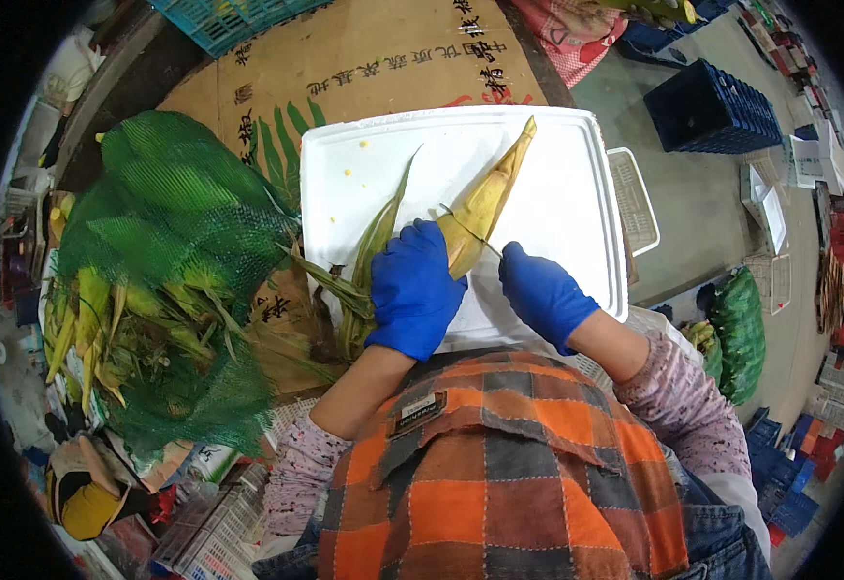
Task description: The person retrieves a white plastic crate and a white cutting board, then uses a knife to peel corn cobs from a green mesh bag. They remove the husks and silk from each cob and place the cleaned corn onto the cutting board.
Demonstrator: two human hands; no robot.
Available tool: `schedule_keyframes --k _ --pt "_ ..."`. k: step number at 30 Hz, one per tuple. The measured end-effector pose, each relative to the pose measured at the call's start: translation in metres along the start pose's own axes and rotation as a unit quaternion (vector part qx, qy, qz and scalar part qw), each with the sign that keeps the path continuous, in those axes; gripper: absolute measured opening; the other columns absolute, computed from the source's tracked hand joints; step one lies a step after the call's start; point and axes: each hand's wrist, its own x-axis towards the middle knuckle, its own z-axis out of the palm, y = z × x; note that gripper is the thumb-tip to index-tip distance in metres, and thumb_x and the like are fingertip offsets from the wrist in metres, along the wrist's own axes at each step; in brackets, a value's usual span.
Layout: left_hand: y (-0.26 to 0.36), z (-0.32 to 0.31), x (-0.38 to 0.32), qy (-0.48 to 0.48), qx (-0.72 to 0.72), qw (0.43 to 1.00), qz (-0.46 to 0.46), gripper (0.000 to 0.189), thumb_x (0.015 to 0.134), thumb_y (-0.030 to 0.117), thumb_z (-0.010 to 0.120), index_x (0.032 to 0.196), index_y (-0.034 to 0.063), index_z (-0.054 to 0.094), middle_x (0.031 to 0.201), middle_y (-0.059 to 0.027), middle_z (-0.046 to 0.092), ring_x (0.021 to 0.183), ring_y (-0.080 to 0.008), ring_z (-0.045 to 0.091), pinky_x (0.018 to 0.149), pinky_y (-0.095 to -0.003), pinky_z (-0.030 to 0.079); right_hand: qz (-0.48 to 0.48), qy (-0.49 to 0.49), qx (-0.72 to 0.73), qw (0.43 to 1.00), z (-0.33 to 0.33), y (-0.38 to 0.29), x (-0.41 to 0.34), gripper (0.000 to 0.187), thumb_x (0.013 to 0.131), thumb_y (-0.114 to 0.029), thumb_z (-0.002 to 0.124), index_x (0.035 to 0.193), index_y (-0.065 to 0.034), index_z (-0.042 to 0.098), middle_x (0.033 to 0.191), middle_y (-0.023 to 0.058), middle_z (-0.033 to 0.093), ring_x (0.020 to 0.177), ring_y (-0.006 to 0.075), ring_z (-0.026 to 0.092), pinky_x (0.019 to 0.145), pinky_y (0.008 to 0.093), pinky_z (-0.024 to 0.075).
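Observation:
A husked ear of corn (491,199) lies slantwise over a white foam box lid (560,188), its narrow end pointing away from me to the upper right. My left hand (420,293), in a blue glove, is closed around the near end of the ear. A thin dark strip (471,232) crosses the husk; whether it is a tie or a tool cannot be told. Its right end meets the fingers of my right hand (544,296), also blue-gloved and curled shut. Loose green husk leaves (387,217) spread beside and under my left hand.
A green mesh sack (175,210) with husked corn (92,312) stands at left. Printed cardboard (386,43) lies under the lid. Yellow kernel bits (347,173) dot the lid. A white plastic basket (636,203) and stacked blue crates (712,109) are at right. A teal crate (226,18) is beyond.

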Motion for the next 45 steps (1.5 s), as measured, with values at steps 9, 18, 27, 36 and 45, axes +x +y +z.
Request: schedule_keyframes --k 9,18,27,36,45 --pt "0.000 0.000 -0.001 -0.045 0.015 0.998 0.029 0.048 0.067 0.030 0.078 0.097 0.0038 0.051 0.087 -0.0121 0.058 0.077 -0.0277 0.061 0.065 -0.0401 0.049 -0.050 0.082 0.006 0.995 0.023 0.016 -0.005 0.016 0.090 -0.010 0.051 0.100 0.0028 0.048 0.078 0.0255 0.063 0.074 0.0408 0.063 0.064 0.0456 0.0505" --pt "0.001 -0.004 -0.002 -0.027 -0.013 0.999 0.010 0.050 0.065 0.032 0.080 0.097 0.0041 0.054 0.087 -0.0159 0.062 0.080 -0.0325 0.064 0.067 -0.0424 0.051 0.001 0.044 0.034 0.998 0.010 -0.001 0.000 0.024 0.092 -0.016 0.050 0.104 0.0043 0.050 0.090 0.0281 0.065 0.085 0.0404 0.066 0.073 0.0439 0.0528" --pt "0.000 -0.024 -0.012 -0.034 -0.067 0.997 0.027 0.059 0.064 0.032 0.082 0.107 0.0036 0.054 0.094 -0.0208 0.064 0.088 -0.0376 0.063 0.075 -0.0453 0.050 -0.011 0.092 0.016 0.996 0.032 0.014 0.014 0.019 0.091 -0.012 0.048 0.103 0.0038 0.050 0.091 0.0274 0.065 0.086 0.0401 0.065 0.075 0.0447 0.0531" --pt "0.010 -0.077 -0.028 0.058 -0.430 0.897 0.087 0.081 0.066 0.008 0.085 0.133 0.0067 0.039 0.122 -0.0096 0.053 0.113 -0.0221 0.056 0.096 -0.0349 0.048 -0.063 0.156 0.036 0.985 0.027 0.012 0.009 0.021 0.089 -0.012 0.052 0.102 0.0031 0.048 0.088 0.0268 0.065 0.083 0.0398 0.066 0.071 0.0449 0.0532" --pt "0.019 -0.118 -0.026 0.189 -0.504 0.843 0.009 0.088 0.062 0.004 0.087 0.135 0.0077 0.038 0.128 -0.0103 0.050 0.117 -0.0232 0.053 0.097 -0.0387 0.049 -0.072 0.243 0.034 0.967 -0.001 0.038 0.016 0.019 0.091 -0.012 0.047 0.103 0.0027 0.048 0.086 0.0255 0.065 0.081 0.0406 0.065 0.068 0.0448 0.0529"
